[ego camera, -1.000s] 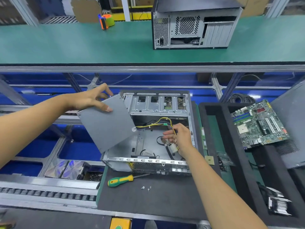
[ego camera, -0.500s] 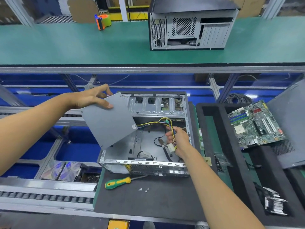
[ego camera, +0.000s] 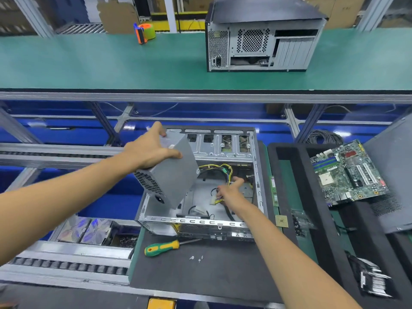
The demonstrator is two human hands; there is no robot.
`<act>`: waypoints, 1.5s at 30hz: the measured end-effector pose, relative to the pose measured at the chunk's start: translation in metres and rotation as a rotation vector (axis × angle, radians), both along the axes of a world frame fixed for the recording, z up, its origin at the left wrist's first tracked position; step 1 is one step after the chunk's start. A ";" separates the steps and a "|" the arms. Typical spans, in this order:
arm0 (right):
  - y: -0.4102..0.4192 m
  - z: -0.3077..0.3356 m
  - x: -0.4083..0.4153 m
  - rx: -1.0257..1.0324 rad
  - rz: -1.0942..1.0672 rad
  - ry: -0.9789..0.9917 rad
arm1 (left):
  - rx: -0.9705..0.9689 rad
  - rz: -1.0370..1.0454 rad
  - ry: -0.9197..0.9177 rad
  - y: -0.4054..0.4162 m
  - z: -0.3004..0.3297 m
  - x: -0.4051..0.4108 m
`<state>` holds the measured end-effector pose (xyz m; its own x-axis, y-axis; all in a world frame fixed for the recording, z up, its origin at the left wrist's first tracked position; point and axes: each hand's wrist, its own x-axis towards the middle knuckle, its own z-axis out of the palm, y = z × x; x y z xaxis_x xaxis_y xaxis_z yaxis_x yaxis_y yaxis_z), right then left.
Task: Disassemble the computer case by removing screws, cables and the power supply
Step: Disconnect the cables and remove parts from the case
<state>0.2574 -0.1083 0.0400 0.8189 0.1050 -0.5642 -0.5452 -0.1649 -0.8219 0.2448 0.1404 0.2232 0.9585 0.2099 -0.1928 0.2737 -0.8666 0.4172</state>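
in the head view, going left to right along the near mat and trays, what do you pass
screwdriver → loose screws → cpu chip → motherboard

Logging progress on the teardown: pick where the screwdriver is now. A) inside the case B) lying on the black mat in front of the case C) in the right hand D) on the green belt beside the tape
B: the screwdriver lies on the black mat in front of the case, with neither hand touching it.
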 end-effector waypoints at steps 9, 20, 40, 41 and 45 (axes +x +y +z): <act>-0.001 -0.014 -0.006 -0.123 0.385 0.078 | 0.222 0.005 -0.068 -0.028 -0.074 -0.014; 0.016 0.001 -0.008 -0.265 0.666 0.026 | 0.333 0.066 -0.123 -0.045 -0.138 -0.015; -0.004 -0.008 0.005 -1.080 1.039 -0.088 | 0.326 -0.086 -0.310 -0.028 -0.137 -0.021; -0.004 -0.007 0.005 -1.113 1.086 -0.090 | 0.322 -0.086 -0.312 -0.029 -0.137 -0.021; -0.002 -0.007 0.004 -1.188 1.180 -0.161 | 0.308 -0.068 -0.352 -0.033 -0.142 -0.021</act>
<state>0.2614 -0.1108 0.0327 0.6614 0.2679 -0.7005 0.3918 -0.9199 0.0181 0.2240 0.1075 0.0808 0.9680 0.1404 0.2081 0.0996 -0.9758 0.1947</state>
